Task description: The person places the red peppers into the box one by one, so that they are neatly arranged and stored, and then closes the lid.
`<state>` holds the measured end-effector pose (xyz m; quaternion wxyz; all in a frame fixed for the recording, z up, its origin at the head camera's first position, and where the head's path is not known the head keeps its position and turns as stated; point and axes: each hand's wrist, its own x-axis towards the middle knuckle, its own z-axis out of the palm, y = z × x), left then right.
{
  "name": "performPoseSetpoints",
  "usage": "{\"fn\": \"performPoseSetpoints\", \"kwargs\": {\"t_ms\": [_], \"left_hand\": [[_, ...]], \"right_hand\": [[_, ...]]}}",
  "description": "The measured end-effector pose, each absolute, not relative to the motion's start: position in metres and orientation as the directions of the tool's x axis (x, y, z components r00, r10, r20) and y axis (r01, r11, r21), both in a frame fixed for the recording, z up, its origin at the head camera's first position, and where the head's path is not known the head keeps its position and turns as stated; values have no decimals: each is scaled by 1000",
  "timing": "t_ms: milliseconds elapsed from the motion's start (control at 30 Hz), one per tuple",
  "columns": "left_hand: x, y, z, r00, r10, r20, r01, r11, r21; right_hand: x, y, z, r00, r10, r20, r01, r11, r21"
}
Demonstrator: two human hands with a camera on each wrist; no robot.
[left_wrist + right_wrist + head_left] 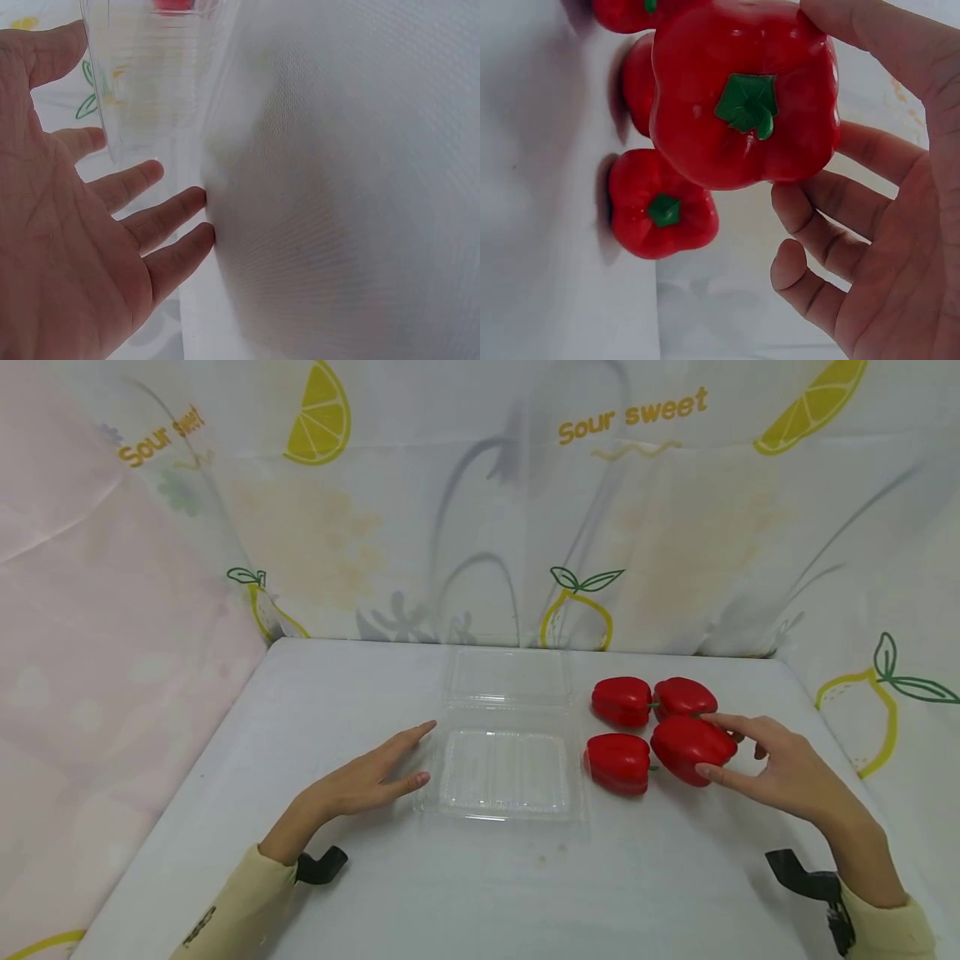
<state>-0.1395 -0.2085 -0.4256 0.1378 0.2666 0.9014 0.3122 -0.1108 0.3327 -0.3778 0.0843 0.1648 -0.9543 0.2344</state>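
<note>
My right hand (780,768) grips a glossy red bell pepper (742,97) with a green stem, thumb and fingers on its sides. In the right wrist view it is raised off the table. Three more red bell peppers lie close by: one at the back (621,701), one at the back right (684,697) and one in front (618,763). A clear plastic clamshell box (504,772) lies open left of them, its lid (510,677) folded back. At the box's left edge, my left hand (367,781) is spread with nothing in it; whether it touches the plastic, I cannot tell.
A white table (480,893) carries everything. Behind it hangs a white cloth (465,510) printed with lemons and lettering; a pinkish cloth (112,635) hangs at the left. Black wrist mounts (322,866) sit at both sleeves.
</note>
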Motion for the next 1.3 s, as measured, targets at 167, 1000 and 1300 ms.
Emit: {"fn": "performPoseSetpoints", "kwargs": {"t_ms": [167, 1000, 1300], "left_hand": [[-140, -209, -426, -820, 567, -78, 398, 663, 634], [-141, -209, -423, -821, 562, -100, 372, 660, 653], [-143, -209, -425, -817, 569, -94, 393, 668, 632]], "right_hand": [[-113, 325, -373, -910, -292, 294, -400, 806, -436], [-139, 268, -361, -858, -397, 326, -514, 657, -552], [-146, 247, -360, -859, -430, 276, -505, 633, -587]]}}
